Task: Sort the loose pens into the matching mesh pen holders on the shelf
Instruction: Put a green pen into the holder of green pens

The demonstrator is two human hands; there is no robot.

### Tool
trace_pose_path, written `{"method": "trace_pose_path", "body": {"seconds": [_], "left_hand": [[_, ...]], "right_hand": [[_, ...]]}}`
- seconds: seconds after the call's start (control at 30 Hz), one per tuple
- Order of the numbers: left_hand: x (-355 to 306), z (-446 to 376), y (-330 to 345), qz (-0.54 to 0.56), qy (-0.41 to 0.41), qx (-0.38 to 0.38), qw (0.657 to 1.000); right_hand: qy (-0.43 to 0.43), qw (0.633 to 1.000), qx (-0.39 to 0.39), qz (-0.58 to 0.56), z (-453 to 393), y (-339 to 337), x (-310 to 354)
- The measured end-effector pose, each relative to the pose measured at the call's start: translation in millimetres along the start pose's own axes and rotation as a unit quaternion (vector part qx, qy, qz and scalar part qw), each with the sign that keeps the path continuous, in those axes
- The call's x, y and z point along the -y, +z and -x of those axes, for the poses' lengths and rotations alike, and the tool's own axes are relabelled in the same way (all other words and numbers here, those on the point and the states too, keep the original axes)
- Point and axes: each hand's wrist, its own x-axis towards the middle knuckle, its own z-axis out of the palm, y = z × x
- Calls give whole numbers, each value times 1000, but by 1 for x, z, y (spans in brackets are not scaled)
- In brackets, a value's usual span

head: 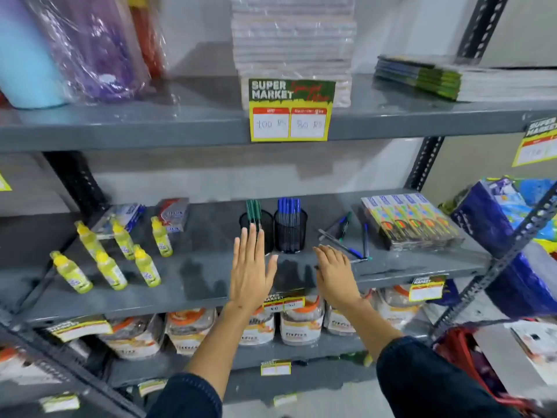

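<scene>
Loose pens (351, 236) lie scattered on the shelf (196, 276) just right of the blue-pen holder (291, 233), mostly running front-to-back. Right hand (334, 271) is nearest, fingers loosely curled and empty; left hand (251, 273) is flat open by the green-pen holder (256, 227).

The grey shelf (196, 276) is under my hands. Just past my left fingertips stand two mesh holders (291, 233); right of my right hand lie loose pens (346, 236) and boxed packs (413, 221). Yellow bottles (111, 270) stand far left.
</scene>
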Motion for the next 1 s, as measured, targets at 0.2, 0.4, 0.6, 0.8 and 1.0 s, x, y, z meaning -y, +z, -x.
{"method": "trace_pose_path", "body": {"seconds": [0.2,0.4,0.6,0.8,1.0], "left_hand": [[31,9,30,-50,-101,100,989],[51,2,40,-79,-154,149,973],[63,-7,50,-84,-193,176,962],[72,-5,61,-53,-203,176,962],[78,-4,65,-19,-212,169,962]], "right_hand": [[17,993,97,59,-16,12,-29],[-17,988,122,87,-34,20,-38],[-85,996,19,3,-59,-5,-21],[-84,938,-235,-241,-107,-66,38],[-31,904,-220,-365,-163,-61,93]]}}
